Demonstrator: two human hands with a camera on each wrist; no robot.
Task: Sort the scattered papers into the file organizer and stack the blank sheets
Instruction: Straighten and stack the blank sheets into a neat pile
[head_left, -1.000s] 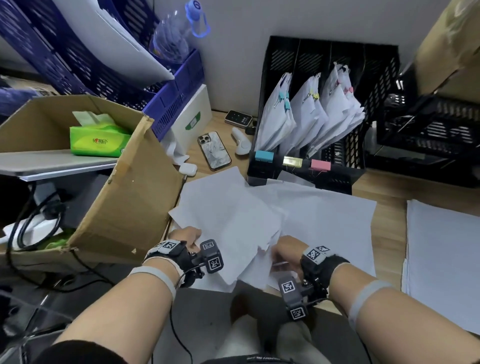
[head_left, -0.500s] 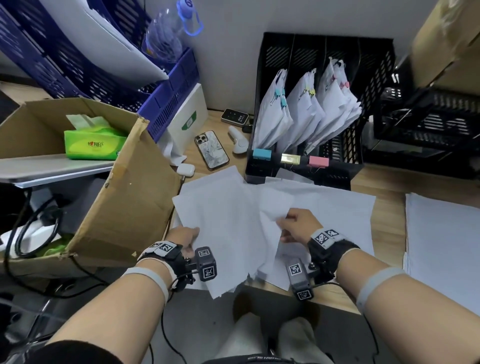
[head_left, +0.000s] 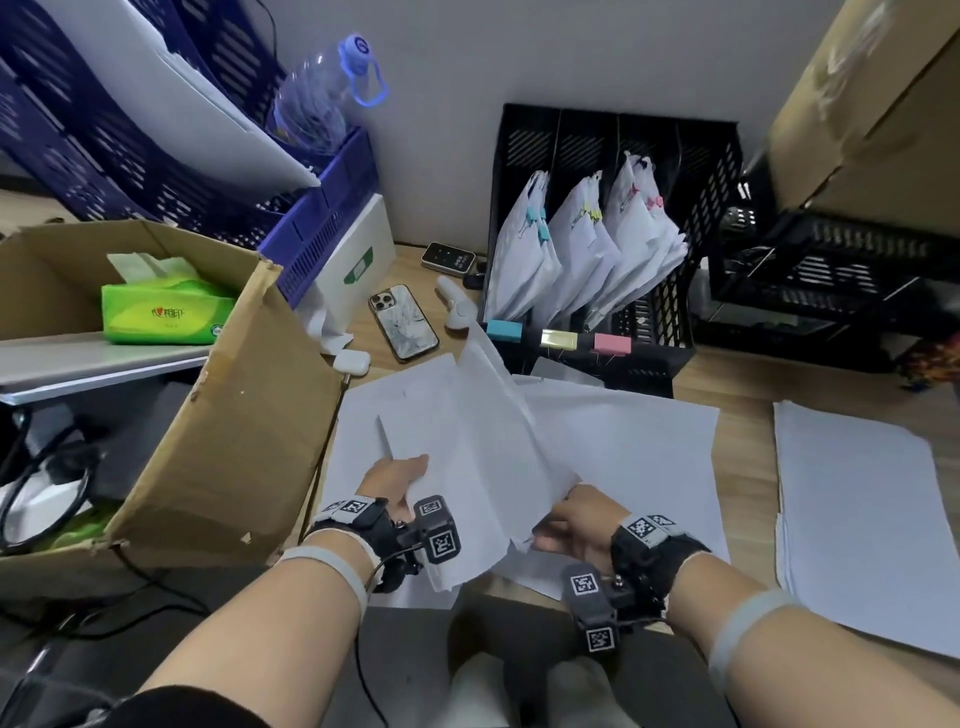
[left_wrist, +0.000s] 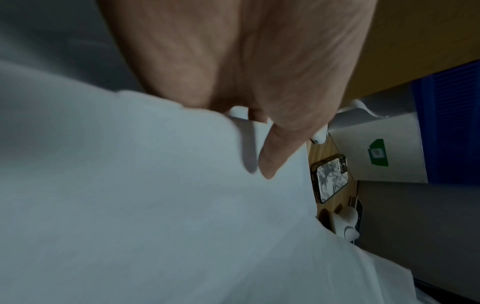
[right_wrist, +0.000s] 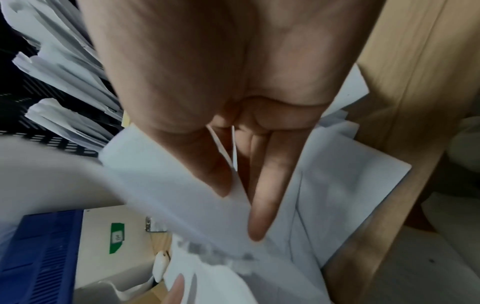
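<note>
Between my hands, white sheets (head_left: 483, 441) are lifted off the desk and tilt up toward the black file organizer (head_left: 691, 312). My left hand (head_left: 410, 475) grips their left edge, thumb (left_wrist: 270, 160) lying on top of the paper (left_wrist: 155, 205). My right hand (head_left: 550, 525) pinches the lower right corner, thumb (right_wrist: 215, 174) and forefinger (right_wrist: 259, 205) closed on thin sheet edges (right_wrist: 182, 195). More loose sheets (head_left: 639, 447) lie scattered beneath. A flat stack of blank sheets (head_left: 857, 519) sits at the right. Clipped bundles (head_left: 571, 249) stand in the organizer.
A cardboard box (head_left: 223, 415) stands close on the left. A phone (head_left: 404, 322), an earbud case (head_left: 353, 362) and a small white device (head_left: 460, 312) lie behind the papers. Blue trays (head_left: 322, 234) and a bottle (head_left: 317, 104) are at the back left, black trays (head_left: 831, 270) at the back right.
My right hand came up with a sheet, then dropped back toward the near right, still pinching paper. The lifted sheets now tilt more steeply. My left hand kept its hold.
</note>
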